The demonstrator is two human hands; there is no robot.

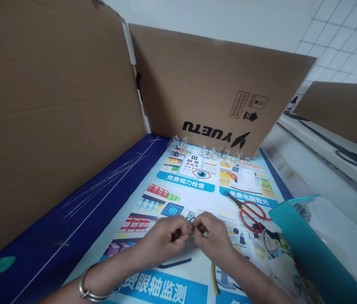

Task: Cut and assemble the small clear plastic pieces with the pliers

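My left hand [172, 234] and my right hand [212, 234] meet over the printed sheet, their fingers closed in a pinch. Between the fingertips sits a small, shiny, tangled piece of wire [190, 216], mostly covered by the fingers. Its exact form is too small to make out. Scissors with red handles [252, 216] lie to the right of my right hand, blades pointing away. Along the foot of the cardboard at the back runs a row of similar shiny wire pieces [208, 152].
Tall cardboard panels [55, 93] stand at the left and back. Thin straight strands [102, 181] lie on the blue surface. At right is a teal-sided box [311, 240], with crumpled clear plastic [288, 272] near it. A yellow curved strip [214, 280] lies below my right hand.
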